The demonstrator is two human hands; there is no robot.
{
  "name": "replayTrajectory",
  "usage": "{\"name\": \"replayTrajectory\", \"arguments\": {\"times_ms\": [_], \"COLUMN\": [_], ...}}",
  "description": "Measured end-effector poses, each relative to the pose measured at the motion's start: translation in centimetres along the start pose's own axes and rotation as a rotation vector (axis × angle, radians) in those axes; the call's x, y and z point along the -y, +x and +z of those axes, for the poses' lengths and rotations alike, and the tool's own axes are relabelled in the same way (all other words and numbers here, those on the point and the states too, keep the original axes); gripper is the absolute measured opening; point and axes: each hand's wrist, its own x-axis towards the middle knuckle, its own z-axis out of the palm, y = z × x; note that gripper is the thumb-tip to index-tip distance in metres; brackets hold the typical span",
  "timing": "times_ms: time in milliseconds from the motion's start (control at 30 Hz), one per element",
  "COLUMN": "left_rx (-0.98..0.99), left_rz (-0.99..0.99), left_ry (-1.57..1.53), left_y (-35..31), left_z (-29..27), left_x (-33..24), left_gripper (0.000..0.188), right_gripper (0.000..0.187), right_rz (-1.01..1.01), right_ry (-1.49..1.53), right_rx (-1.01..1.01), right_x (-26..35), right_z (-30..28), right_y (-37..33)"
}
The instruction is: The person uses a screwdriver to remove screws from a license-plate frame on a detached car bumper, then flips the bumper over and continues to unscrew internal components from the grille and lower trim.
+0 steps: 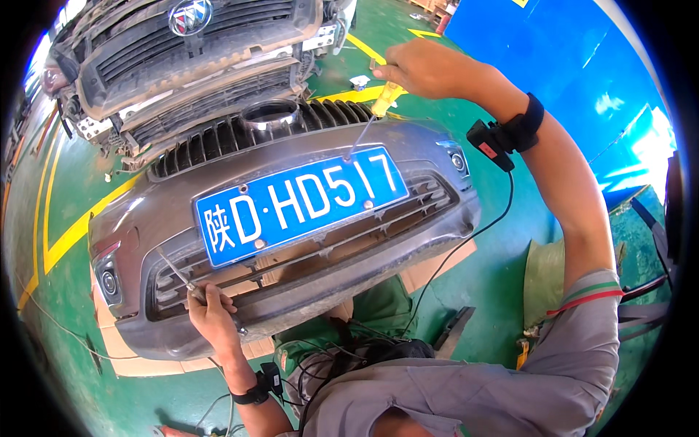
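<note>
Your right hand (429,69) grips yellow screwdriver (386,99), tip at upper edge of blue plate (306,191); your left hand (213,320) has fingers wrapped around second screwdriver (177,270); plate on bumper (138,218), bumper on cardboard (135,366)

With our right hand (426,69) we hold a yellow screwdriver (386,100), its tip at the top edge of the blue plate (302,204) on the bumper (287,156). Our left hand (212,320) holds another screwdriver (177,271), tip pointing up and left. We see cardboard (142,365) under the bumper and a car (200,65) beyond.
</note>
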Motion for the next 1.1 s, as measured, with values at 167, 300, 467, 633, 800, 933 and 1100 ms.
{"name": "replayTrajectory", "arguments": {"times_ms": [167,300,467,633,800,933,1100], "left_rx": [-0.014,-0.015,-0.008,-0.024,-0.011,-0.017,-0.024], "left_rz": [0.006,0.012,0.007,0.006,0.009,0.01,0.007], "left_ry": [0.002,-0.008,0.017,-0.015,0.004,0.006,-0.003], "left_y": [-0.1,0.0,0.1,-0.1,0.1,0.0,0.0], "left_z": [0.4,0.5,0.2,0.5,0.2,0.3,0.0], "left_x": [-0.3,-0.2,0.0,-0.2,0.0,-0.1,0.0], "left_gripper": [0.01,0.01,0.01,0.009,0.01,0.01,0.009], "right_gripper": [0.013,0.011,0.015,0.024,0.029,0.03,0.03], "right_rz": [-0.158,-0.346,-0.25,0.359,-0.193,-0.299,0.41], "right_ry": [0.204,0.128,0.19,-0.036,0.056,0.173,0.175], "right_rx": [-0.063,-0.092,-0.118,0.074,-0.164,-0.174,0.375], "right_x": [-0.8,-1.7,-0.3,0.0,-2.1,-1.9,1.3], "right_z": [0.5,0.2,0.6,0.0,1.5,1.1,-1.9], "right_y": [-0.2,-0.3,-0.4,0.8,-0.4,0.0,0.6]}}
